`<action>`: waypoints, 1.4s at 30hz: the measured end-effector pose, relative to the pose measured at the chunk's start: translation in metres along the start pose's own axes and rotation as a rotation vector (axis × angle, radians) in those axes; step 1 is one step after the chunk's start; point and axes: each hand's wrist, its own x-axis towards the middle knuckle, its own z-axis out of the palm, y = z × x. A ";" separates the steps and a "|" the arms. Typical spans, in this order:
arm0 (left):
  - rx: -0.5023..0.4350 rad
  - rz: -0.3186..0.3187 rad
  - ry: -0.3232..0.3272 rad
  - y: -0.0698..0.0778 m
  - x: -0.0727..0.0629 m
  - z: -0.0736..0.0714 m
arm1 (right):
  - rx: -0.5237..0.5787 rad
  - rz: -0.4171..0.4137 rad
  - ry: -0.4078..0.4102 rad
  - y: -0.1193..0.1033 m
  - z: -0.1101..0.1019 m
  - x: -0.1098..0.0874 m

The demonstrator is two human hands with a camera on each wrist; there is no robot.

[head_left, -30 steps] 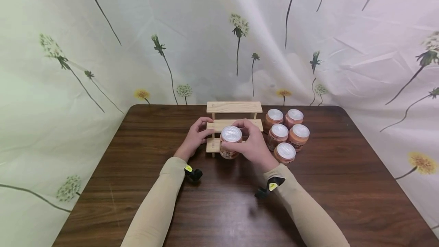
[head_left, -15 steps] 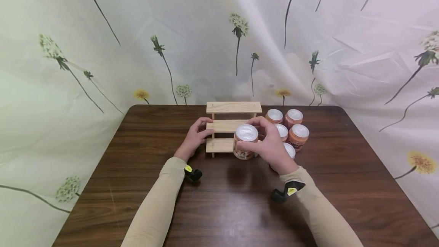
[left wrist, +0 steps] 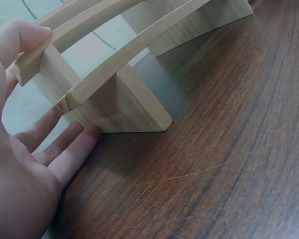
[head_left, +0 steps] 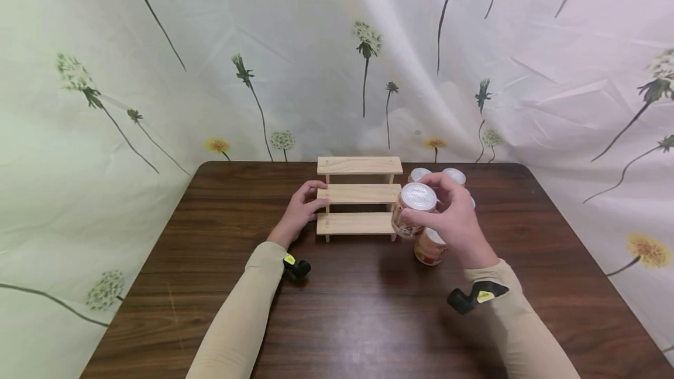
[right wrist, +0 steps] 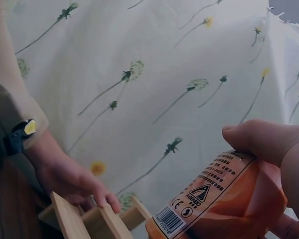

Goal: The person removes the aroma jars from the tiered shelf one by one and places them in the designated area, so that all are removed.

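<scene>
A three-step wooden display stand stands at the back middle of the table. My left hand holds the left end of its middle step between thumb and index finger. In the left wrist view the other fingers touch the stand's side lower down. My right hand grips an orange jar with a silvery lid, raised off the table by the stand's right end. The jar's printed label with a barcode faces the right wrist camera.
Several similar jars stand right of the stand, mostly hidden behind my right hand; one front jar and a back jar show. The brown wooden table meets a floral curtain behind.
My right hand has carried the jar rightward, from in front of the stand to its right end beside the other jars. The left hand and the stand have stayed put.
</scene>
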 end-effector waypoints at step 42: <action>0.002 -0.009 -0.017 0.030 -0.021 0.004 | -0.229 0.076 0.275 0.036 -0.102 -0.037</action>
